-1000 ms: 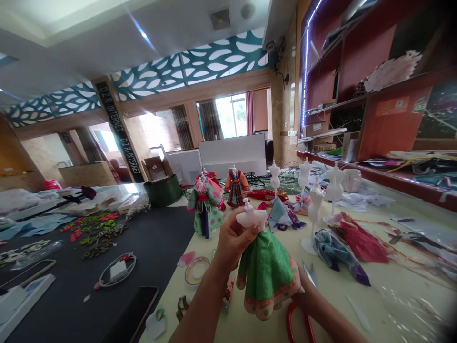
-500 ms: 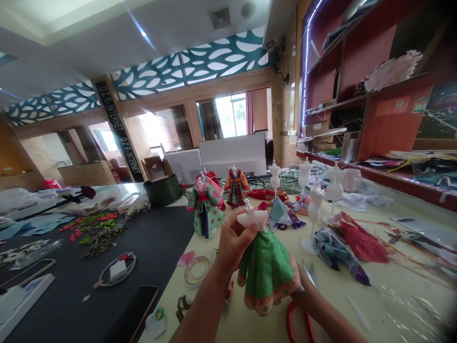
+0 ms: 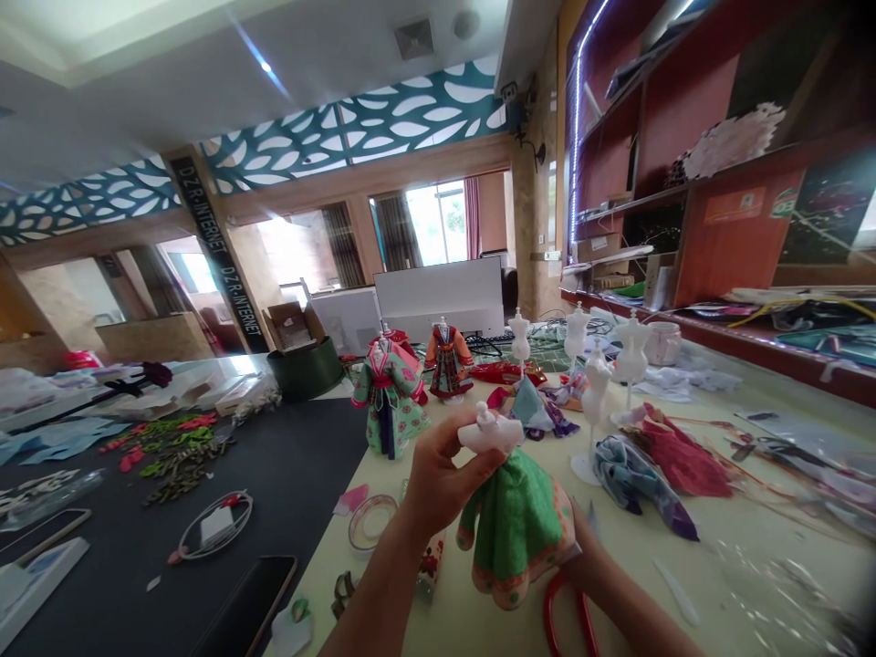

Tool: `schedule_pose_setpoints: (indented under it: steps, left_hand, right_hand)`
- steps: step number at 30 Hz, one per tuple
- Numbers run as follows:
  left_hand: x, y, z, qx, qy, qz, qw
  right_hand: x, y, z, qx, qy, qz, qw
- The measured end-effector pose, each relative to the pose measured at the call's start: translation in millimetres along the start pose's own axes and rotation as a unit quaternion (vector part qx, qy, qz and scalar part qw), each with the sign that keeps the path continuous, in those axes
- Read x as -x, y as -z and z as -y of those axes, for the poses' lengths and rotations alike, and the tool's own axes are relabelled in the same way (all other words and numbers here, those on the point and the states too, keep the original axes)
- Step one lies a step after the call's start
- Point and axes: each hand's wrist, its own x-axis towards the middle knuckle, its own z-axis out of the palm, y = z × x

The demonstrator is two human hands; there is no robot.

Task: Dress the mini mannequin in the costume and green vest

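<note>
A small white dress-form mannequin (image 3: 498,432) wearing a green skirt (image 3: 516,511) with an orange-pink hem is held over the table. My left hand (image 3: 434,479) is closed around its upper torso, thumb in front. My right hand (image 3: 581,547) is at the skirt's lower right side; the skirt hides its fingers, so its grip does not show. Below the skirt lie red-handled scissors (image 3: 553,616), partly covered by my right arm. Under my left forearm are a roll of tape (image 3: 356,526) and a red-patterned strip (image 3: 431,557).
Dressed mannequins in a green robe (image 3: 390,401) and an orange robe (image 3: 448,356) stand behind. Bare white mannequins (image 3: 594,392) stand to the right, near crumpled red cloth (image 3: 684,452). A phone (image 3: 250,607) and a coiled cable (image 3: 215,527) lie on the dark surface at left.
The mannequin has dipped slightly and tilted in my left hand, its shoulders turning a little. Both hands stay on the same parts of it. The view has swung slightly right.
</note>
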Motion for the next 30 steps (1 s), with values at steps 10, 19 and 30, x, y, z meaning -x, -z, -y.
schedule_pose_setpoints:
  steps: [10,19,30]
  left_hand:
    - [-4.8,-8.2,18.0,-0.246,-0.246,0.032,0.937]
    - [-4.3,-23.7,42.4,-0.307,-0.330,0.075,0.889]
    - [-5.4,-21.3,53.1,-0.320,-0.318,0.122,0.884]
  right_hand:
    - [-19.3,30.1,4.0,0.129,0.101,-0.182,0.970]
    - [-9.7,33.9,47.7,0.135,0.327,-0.177,0.918]
    - [-12.3,37.8,49.5,0.087,0.268,-0.101,0.954]
